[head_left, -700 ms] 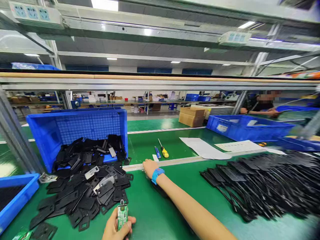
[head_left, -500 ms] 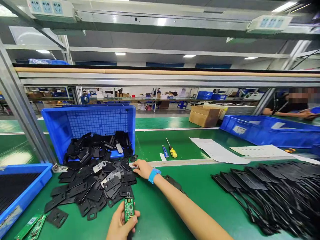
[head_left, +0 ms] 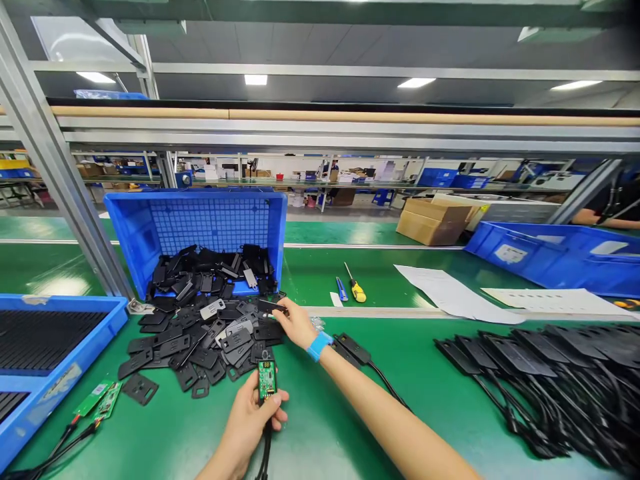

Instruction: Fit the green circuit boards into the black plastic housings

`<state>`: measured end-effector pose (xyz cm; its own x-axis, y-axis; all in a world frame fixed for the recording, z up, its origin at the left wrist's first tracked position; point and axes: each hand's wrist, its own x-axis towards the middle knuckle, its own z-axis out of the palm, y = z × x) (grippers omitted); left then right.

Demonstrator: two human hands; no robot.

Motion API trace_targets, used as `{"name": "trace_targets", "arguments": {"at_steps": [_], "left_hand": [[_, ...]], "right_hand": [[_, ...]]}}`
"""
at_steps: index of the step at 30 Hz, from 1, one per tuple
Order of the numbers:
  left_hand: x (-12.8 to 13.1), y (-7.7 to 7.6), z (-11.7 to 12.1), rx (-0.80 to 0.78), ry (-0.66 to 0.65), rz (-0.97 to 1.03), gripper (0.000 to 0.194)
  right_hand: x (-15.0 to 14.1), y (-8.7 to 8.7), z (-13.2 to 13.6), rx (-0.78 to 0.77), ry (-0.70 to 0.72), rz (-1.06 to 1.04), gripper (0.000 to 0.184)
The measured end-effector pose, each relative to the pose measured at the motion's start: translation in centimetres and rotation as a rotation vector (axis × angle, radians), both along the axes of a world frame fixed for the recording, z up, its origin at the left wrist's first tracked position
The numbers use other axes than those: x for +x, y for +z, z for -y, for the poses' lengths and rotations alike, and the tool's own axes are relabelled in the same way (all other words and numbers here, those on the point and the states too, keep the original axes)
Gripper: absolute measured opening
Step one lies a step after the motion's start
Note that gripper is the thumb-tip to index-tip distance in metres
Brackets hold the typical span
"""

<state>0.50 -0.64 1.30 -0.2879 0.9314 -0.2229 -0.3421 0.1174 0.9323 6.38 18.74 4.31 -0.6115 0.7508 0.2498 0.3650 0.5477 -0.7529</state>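
Note:
My left hand is closed around a small green circuit board with a two-digit display. The board appears to sit in a black casing, and black cables run down below the hand. At the right edge of the heap of black plastic covers, my right hand pinches a flat black plastic cover. A blue band circles the right wrist. Just beyond the right forearm lie black cased units with cables.
A tipped blue crate spills black parts. To the left are a blue tray and loose circuit boards. A screwdriver, a blue cutter and paper sheets lie behind. Cabled black units fill the right.
My right hand has picked up a black cover at the heap's edge. The left hand keeps hold of the circuit board. The whole view has shifted, showing more of the left tray and board cables.

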Motion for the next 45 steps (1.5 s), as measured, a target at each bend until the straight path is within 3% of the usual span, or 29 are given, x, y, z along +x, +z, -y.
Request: {"name": "trace_targets", "arguments": {"at_steps": [5, 9, 13, 17, 23, 29, 35, 38, 41, 43, 45], "left_hand": [[0.3, 0.9, 0.4, -0.024, -0.071, 0.028, 0.063], [0.5, 1.3, 0.5, -0.017, -0.151, 0.045, 0.057], [0.7, 1.6, 0.4, 0.05, -0.222, 0.068, 0.056], [0.9, 1.9, 0.4, 0.021, -0.235, 0.053, 0.059], [1.2, 1.5, 0.4, -0.003, -0.256, -0.069, 0.049], [1.3, 1.7, 0.7, -0.032, -0.24, -0.242, 0.045], [1.4, 1.4, 0.6, -0.059, -0.227, -0.265, 0.051], [1.5, 1.0, 0.4, 0.015, -0.193, -0.149, 0.065], [1.7, 0.9, 0.5, 0.067, -0.227, -0.042, 0.093], [1.6, 1.2, 0.6, 0.045, -0.249, -0.134, 0.098], [1.1, 2.1, 1.0, 0.009, -0.241, -0.328, 0.087]], "right_hand": [[5.8, 1.3, 4.2, -0.273, 0.104, -0.234, 0.024], [8.3, 0.9, 7.2, -0.542, 0.152, -0.395, 0.033], [8.3, -1.0, 9.1, -0.646, 0.132, -0.44, 0.035], [7.8, -2.2, 9.8, -0.656, 0.102, -0.468, 0.034], [7.8, -2.0, 10.0, -0.686, 0.075, -0.459, 0.039], [7.8, -2.0, 9.9, -0.801, 0.199, -0.357, 0.047], [7.7, -2.1, 10.3, -0.682, 0.119, -0.296, 0.043], [7.4, -1.8, 11.1, -0.378, 0.057, -0.205, 0.039], [7.3, -1.6, 11.5, -0.091, 0.061, -0.045, 0.061], [7.8, -1.7, 10.9, 0.044, 0.039, 0.089, 0.059], [8.8, -1.9, 9.9, 0.201, -0.028, 0.26, 0.053]]}}
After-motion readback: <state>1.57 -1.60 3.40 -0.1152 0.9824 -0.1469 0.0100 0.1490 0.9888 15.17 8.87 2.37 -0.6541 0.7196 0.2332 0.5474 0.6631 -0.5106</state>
